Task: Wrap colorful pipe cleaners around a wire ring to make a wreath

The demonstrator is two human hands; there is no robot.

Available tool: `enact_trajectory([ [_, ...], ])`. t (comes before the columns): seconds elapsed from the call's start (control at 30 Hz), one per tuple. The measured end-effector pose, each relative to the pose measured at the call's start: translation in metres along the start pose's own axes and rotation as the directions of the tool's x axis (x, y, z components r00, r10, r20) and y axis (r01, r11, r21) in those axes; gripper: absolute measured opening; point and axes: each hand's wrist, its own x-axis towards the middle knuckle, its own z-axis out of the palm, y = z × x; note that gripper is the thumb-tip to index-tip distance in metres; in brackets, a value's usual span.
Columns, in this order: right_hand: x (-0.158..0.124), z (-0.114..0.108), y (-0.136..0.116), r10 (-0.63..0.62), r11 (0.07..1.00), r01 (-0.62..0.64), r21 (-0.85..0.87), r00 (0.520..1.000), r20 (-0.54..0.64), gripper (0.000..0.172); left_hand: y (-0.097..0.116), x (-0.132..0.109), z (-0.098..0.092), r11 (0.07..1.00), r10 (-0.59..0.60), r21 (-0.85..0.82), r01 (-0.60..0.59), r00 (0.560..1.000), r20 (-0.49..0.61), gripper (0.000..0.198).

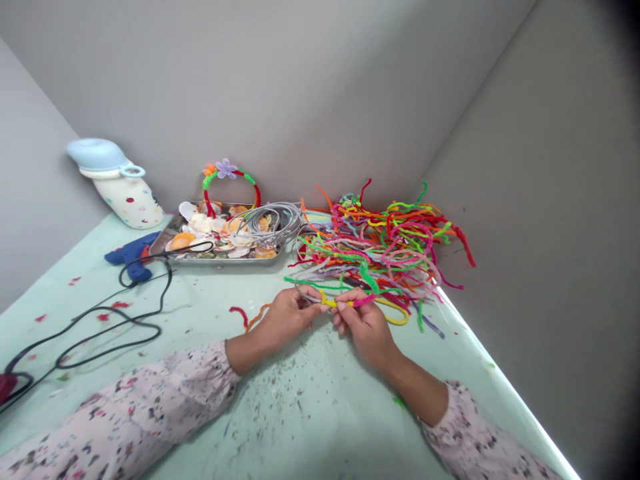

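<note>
Both my hands meet low in the middle of the pale green table [300, 407]. My left hand [287, 313] is closed, pinching one end of a grey hoop with a yellow pipe cleaner [330, 302] wound on it. My right hand [363, 320] is closed too, its fingers gripping the same yellow pipe cleaner and a pink one [364, 301]. Just behind my hands lies a big tangled pile of pipe cleaners [380, 247] in many colours.
A metal tray [220, 259] of shells and grey wire hoops [265, 223] sits at the back, with a decorated headband [230, 177] behind it. A blue glue gun [127, 257] and its black cord [100, 320] lie left. A spotted white bottle [125, 190] stands far left.
</note>
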Motion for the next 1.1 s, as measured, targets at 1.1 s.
enact_trajectory([
  [1.1, -0.008, 0.000, -0.005, -0.244, 0.879, 0.256, -0.402, 0.966, 0.081, 0.011, -0.002, 0.001, -0.005, 0.999, -0.030, -0.045, 0.031, 0.999, 0.016, 0.021],
])
